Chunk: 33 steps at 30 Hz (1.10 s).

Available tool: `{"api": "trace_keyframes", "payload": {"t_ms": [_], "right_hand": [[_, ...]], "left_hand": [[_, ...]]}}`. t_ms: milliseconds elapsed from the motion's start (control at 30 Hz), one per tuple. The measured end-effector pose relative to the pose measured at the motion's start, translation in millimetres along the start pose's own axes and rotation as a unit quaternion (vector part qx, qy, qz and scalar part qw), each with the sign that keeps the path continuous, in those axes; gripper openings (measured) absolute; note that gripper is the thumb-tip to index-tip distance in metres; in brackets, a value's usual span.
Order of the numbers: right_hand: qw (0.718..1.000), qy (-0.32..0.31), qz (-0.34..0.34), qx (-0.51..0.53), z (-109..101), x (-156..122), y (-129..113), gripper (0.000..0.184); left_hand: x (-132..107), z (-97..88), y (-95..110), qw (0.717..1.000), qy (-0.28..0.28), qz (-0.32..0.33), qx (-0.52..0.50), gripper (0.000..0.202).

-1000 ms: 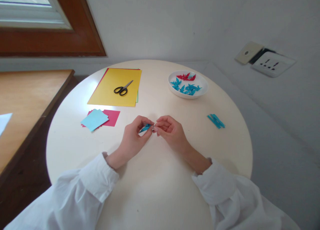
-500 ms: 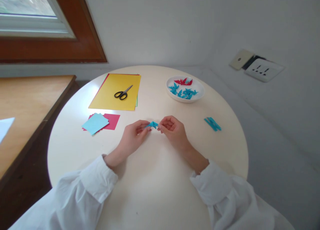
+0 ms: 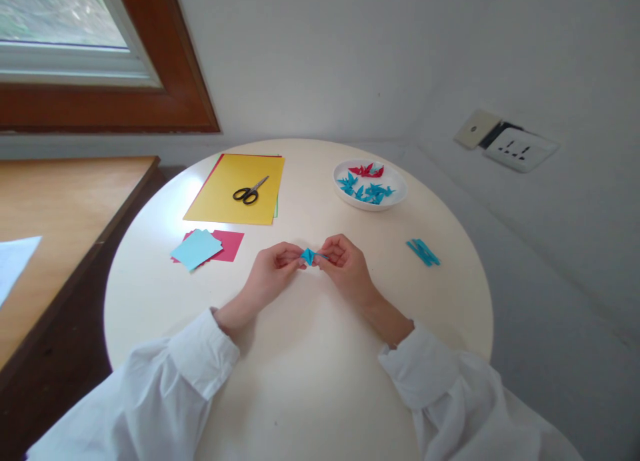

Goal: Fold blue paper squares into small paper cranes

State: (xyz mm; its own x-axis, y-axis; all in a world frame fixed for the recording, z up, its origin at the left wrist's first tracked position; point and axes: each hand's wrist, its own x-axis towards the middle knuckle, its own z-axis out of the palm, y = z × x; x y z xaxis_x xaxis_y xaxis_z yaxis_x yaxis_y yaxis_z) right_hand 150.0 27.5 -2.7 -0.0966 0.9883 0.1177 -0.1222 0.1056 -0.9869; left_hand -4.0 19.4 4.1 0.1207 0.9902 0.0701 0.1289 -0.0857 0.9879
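Observation:
Between my two hands is a small blue origami crane, held just above the middle of the round white table. My left hand pinches its left side with thumb and fingertips closed. On the other side, my right hand pinches a thin pointed end of the paper. Fingertips cover parts of the fold. Beyond my right hand, a white dish holds several folded blue cranes and a few red ones.
Scissors lie on yellow paper sheets at the back left. Nearer are light blue squares over pink squares. Blue folded strips rest at the right. A wooden desk stands left; a wall socket is at right.
The blue crane has turned and shows a squarer, diamond-like face. My right hand has closed in on its end. The whole view has shifted slightly.

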Motion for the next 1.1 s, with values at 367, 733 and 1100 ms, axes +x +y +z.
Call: {"api": "trace_keyframes", "payload": {"t_ms": [367, 733, 1100], "right_hand": [[1.000, 0.009, 0.001, -0.003, 1, 0, 7, 0.026], [0.999, 0.042, -0.023, 0.009, 7, 0, 6, 0.030], [0.997, 0.061, -0.045, -0.004, 9, -3, 5, 0.024]], "left_hand": [[5, -2.7, -8, 0.998, 0.029, 0.012, -0.047, 0.012], [4, 0.6, -6, 0.997, 0.039, 0.023, -0.064, 0.016], [4, -3.3, -3, 0.997, 0.019, 0.054, -0.060, 0.018]]}}
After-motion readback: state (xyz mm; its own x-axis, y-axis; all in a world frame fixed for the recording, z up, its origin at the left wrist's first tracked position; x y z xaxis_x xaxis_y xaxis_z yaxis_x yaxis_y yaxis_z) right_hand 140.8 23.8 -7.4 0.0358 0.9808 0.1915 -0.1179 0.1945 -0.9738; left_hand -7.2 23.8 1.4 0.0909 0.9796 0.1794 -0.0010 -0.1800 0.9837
